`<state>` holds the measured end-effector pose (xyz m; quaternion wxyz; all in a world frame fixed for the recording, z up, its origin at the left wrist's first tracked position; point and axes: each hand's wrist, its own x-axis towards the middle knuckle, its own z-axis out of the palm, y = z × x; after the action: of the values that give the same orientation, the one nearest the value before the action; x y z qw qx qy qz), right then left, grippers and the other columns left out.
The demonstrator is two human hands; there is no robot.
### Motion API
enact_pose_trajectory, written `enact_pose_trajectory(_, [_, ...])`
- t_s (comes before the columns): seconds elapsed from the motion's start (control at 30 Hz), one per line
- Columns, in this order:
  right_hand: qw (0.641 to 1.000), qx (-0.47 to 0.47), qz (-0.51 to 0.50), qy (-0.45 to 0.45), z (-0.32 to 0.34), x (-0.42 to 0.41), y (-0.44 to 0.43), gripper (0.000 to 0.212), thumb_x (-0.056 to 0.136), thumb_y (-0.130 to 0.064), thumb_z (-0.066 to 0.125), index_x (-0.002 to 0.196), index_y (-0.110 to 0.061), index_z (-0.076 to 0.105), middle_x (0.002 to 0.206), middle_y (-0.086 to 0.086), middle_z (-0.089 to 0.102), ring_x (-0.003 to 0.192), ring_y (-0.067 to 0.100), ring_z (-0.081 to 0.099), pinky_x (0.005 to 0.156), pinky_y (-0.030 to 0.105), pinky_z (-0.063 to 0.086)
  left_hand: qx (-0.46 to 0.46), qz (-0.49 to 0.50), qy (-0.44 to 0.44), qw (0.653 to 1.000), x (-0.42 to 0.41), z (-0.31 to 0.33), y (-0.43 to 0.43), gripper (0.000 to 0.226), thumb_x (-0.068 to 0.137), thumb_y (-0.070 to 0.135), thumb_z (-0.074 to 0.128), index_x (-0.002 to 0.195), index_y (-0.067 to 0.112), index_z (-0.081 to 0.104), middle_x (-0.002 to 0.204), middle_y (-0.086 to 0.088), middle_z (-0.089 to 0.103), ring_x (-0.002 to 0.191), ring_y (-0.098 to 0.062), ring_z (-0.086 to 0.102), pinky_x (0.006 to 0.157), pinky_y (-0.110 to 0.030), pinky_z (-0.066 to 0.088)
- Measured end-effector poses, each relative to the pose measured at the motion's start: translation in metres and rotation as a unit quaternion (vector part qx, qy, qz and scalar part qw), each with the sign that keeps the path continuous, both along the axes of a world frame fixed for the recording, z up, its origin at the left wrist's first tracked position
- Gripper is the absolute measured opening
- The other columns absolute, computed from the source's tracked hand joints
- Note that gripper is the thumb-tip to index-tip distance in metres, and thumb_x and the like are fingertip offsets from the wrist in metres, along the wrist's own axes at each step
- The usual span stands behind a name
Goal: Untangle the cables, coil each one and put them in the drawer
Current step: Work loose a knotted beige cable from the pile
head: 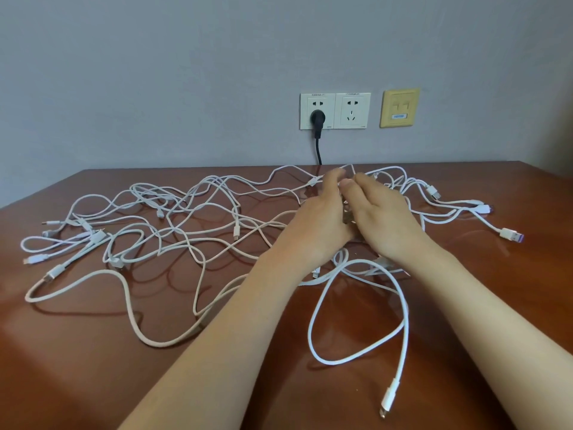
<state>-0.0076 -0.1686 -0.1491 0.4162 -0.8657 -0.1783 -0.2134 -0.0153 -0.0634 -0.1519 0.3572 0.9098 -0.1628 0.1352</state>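
Cables [186, 225] everywhere, basically. Far left of the double wall socket [335, 110] and lower down, a heap of white leads sprawls across the brown table [77, 367], with loops crossing loops and loose ends poking out all over. None are coiled yet, and no drawer is in view.

Right below the socket, the left hand [316, 218] has its fingers curled in, pinching a thin strand at the knot by the table's back edge. The right hand [381, 218] sits just beside it, nearly touching, with its thumb and fingers closed on the same bundle. I can't tell which exact strand each one has.

Below the socket and nearer the person, a thicker white loop [405, 308] runs up under the wrists. Off to the socket's lower right lies a USB plug [511, 234] with a purple tip.

My worry is that pulling either strand hard from here would just cinch the crossings on the left tighter. A connector could also snag in a loop and drag the whole mess along, maybe even flick that loose plug off the table edge. I'd feed the ends back through the loops rather than yank.
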Motion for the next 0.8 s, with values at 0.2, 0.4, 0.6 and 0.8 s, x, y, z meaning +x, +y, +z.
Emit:
enact_pose_trajectory(0.2, [0.995, 0.083, -0.026, -0.05, 0.0, 0.005, -0.001, 0.048, 0.09, -0.015, 0.046, 0.046, -0.02, 0.03, 0.037, -0.008, 0.039, 0.043, 0.007, 0.037, 0.046, 0.019, 0.025, -0.068, -0.048, 0.026, 0.996, -0.001, 0.0, -0.007, 0.091, 0.074, 0.015, 0.075, 0.145, 0.019, 0.018, 0.123, -0.005, 0.06, 0.112, -0.022, 0.057, 0.087, -0.027, 0.043])
enact_pose_trajectory(0.4, [0.988, 0.153, 0.018, -0.025, 0.005, 0.003, -0.003, 0.044, 0.086, -0.004, 0.042, 0.046, -0.017, 0.027, 0.031, -0.009, 0.029, 0.031, 0.004, 0.031, 0.038, 0.014, 0.022, -0.338, -0.241, 0.332, 0.847, -0.004, 0.011, 0.016, 0.022, 0.074, 0.016, 0.06, 0.093, 0.01, 0.05, 0.06, -0.004, 0.054, 0.044, -0.011, 0.05, 0.043, -0.019, 0.043])
enact_pose_trajectory(0.6, [0.987, 0.143, -0.01, -0.069, 0.007, 0.001, -0.006, 0.044, 0.083, -0.004, 0.045, 0.047, -0.018, 0.024, 0.04, -0.006, 0.023, 0.042, 0.005, 0.022, 0.043, 0.017, 0.02, -0.343, -0.251, 0.402, 0.811, -0.012, 0.013, 0.019, 0.021, 0.084, 0.027, 0.047, 0.09, 0.007, 0.05, 0.067, -0.004, 0.061, 0.043, -0.006, 0.05, 0.04, -0.014, 0.041])
enact_pose_trajectory(0.8, [0.988, 0.056, -0.094, -0.104, 0.002, 0.003, -0.006, 0.047, 0.083, -0.021, 0.048, 0.043, -0.021, 0.023, 0.04, 0.002, 0.026, 0.048, 0.017, 0.025, 0.051, 0.034, 0.022, -0.167, -0.144, 0.306, 0.926, -0.014, 0.019, 0.011, 0.018, 0.099, 0.013, 0.041, 0.083, 0.011, 0.05, 0.071, -0.001, 0.051, 0.05, -0.006, 0.043, 0.049, -0.016, 0.034])
